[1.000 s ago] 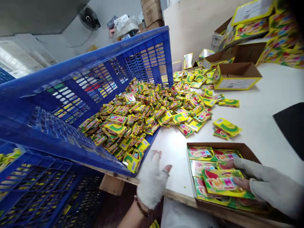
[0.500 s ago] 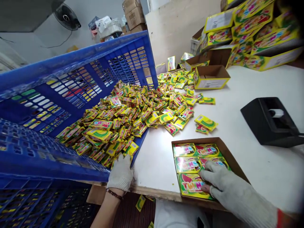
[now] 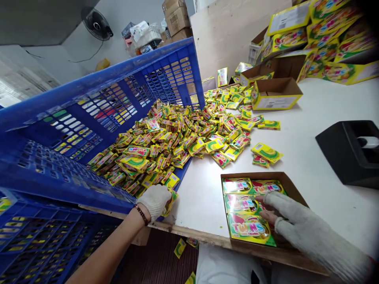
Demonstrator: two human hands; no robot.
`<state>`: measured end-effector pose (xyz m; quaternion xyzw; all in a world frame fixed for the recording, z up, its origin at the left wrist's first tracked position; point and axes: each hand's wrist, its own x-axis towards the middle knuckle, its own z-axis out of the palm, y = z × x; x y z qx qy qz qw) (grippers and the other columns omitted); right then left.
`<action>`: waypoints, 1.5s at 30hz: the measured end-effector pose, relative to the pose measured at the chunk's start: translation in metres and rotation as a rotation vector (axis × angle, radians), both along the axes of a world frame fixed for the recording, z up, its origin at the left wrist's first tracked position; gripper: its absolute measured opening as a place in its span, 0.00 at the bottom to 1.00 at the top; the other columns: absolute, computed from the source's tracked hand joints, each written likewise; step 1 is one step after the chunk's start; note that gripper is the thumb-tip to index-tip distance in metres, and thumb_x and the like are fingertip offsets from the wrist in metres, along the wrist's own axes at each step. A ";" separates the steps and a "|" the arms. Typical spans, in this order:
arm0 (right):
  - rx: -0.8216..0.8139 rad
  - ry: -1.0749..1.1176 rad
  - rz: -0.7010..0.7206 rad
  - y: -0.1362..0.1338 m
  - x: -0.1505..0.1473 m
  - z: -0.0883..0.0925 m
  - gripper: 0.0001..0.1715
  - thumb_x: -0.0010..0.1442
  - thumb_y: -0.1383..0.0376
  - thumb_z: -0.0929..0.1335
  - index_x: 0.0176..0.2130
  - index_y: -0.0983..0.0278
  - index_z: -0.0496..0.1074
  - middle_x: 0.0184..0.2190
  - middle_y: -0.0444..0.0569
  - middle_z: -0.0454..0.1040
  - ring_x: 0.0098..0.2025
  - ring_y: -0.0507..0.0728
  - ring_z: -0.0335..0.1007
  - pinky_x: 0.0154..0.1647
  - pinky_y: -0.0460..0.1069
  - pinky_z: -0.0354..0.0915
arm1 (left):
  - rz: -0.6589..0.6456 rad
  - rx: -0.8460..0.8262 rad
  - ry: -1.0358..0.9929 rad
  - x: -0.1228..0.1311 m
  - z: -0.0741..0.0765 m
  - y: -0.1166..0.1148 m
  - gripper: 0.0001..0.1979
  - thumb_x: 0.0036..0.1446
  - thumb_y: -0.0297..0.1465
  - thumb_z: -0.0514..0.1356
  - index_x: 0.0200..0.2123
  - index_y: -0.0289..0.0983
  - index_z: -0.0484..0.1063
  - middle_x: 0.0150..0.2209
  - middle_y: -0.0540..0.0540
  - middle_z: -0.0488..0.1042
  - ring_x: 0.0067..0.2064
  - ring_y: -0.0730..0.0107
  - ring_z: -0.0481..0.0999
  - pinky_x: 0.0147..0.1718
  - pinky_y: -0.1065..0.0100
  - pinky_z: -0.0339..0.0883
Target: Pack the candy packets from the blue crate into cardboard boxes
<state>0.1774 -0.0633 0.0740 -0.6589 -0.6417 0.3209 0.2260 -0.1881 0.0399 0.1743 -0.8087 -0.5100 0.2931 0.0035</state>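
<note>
My left hand (image 3: pixel 156 201), in a white glove, is closed around yellow candy packs (image 3: pixel 171 202) at the crate's front lip, its fingers partly hidden. A tipped blue crate (image 3: pixel 118 85) spills a heap of packs (image 3: pixel 166 138) onto the white table. In front of me an open shallow box (image 3: pixel 262 175) holds rows of TWINS packs (image 3: pixel 248 228). My right hand (image 3: pixel 284 215), gloved with bare fingertips, hovers over the box's right part with fingers apart, holding nothing.
A black dispenser (image 3: pixel 349 152) stands at the right. Behind the heap is an open empty carton (image 3: pixel 276 101), with stacked display boxes (image 3: pixel 325 43) at the back right. Two loose packs (image 3: pixel 267 153) lie beyond the box. Another blue crate (image 3: pixel 44 236) is at the lower left.
My left hand has closed on packs and moved slightly right from the heap. My right hand has lifted off the packs in the box, fingers spread. The view has shifted left.
</note>
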 end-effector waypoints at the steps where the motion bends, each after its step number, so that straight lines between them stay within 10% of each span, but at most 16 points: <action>1: 0.004 0.030 -0.021 0.002 -0.001 0.003 0.22 0.61 0.52 0.64 0.51 0.57 0.73 0.54 0.51 0.74 0.56 0.67 0.70 0.53 0.58 0.70 | -0.012 0.014 -0.005 0.002 0.004 0.000 0.10 0.57 0.26 0.57 0.39 0.38 0.77 0.41 0.39 0.78 0.45 0.53 0.77 0.45 0.58 0.68; 7: -0.263 0.545 -0.051 0.019 -0.041 0.042 0.33 0.63 0.45 0.60 0.59 0.60 0.62 0.43 0.55 0.78 0.31 0.60 0.77 0.26 0.54 0.72 | -0.316 0.435 -0.311 0.059 0.025 -0.034 0.09 0.65 0.32 0.53 0.45 0.39 0.70 0.43 0.43 0.75 0.45 0.57 0.74 0.43 0.57 0.68; 12: -0.158 0.720 -0.024 0.039 -0.059 0.061 0.28 0.61 0.48 0.64 0.54 0.61 0.67 0.38 0.50 0.78 0.31 0.56 0.75 0.27 0.49 0.70 | -0.670 0.500 -0.694 0.117 -0.007 -0.069 0.04 0.64 0.33 0.55 0.39 0.41 0.69 0.38 0.47 0.74 0.38 0.63 0.73 0.33 0.63 0.68; 16: -0.087 0.497 0.019 0.052 -0.021 0.057 0.17 0.60 0.55 0.66 0.44 0.62 0.74 0.38 0.48 0.79 0.38 0.58 0.74 0.33 0.49 0.69 | -0.286 0.527 -0.874 0.094 -0.034 -0.059 0.17 0.63 0.42 0.56 0.50 0.38 0.66 0.51 0.39 0.72 0.51 0.59 0.72 0.49 0.60 0.69; 21: -0.047 0.165 0.093 0.065 0.003 0.040 0.13 0.58 0.62 0.64 0.38 0.61 0.77 0.32 0.46 0.78 0.33 0.57 0.72 0.32 0.49 0.64 | 0.355 0.375 -0.328 0.027 -0.068 -0.031 0.25 0.59 0.42 0.59 0.54 0.33 0.65 0.48 0.34 0.70 0.47 0.50 0.74 0.43 0.56 0.69; 28: 0.195 -0.230 0.314 0.071 -0.031 0.018 0.12 0.52 0.73 0.64 0.25 0.62 0.74 0.34 0.49 0.72 0.40 0.58 0.68 0.39 0.51 0.60 | 0.420 0.320 -0.297 0.004 -0.097 -0.035 0.27 0.58 0.34 0.56 0.59 0.31 0.60 0.48 0.34 0.72 0.48 0.52 0.74 0.45 0.59 0.67; 38: 0.172 0.388 0.095 0.057 -0.042 0.045 0.19 0.65 0.58 0.64 0.53 0.59 0.64 0.44 0.47 0.74 0.43 0.56 0.72 0.44 0.51 0.68 | -0.274 0.583 -0.890 0.108 -0.045 -0.035 0.26 0.59 0.27 0.58 0.60 0.40 0.59 0.52 0.39 0.70 0.52 0.56 0.70 0.50 0.57 0.69; 45: 0.287 0.279 -0.139 0.065 -0.018 0.022 0.13 0.61 0.61 0.65 0.46 0.61 0.66 0.39 0.48 0.75 0.41 0.57 0.71 0.43 0.51 0.67 | -0.367 0.478 -0.850 0.161 -0.062 -0.007 0.18 0.61 0.29 0.56 0.55 0.37 0.64 0.48 0.41 0.72 0.49 0.57 0.70 0.48 0.55 0.67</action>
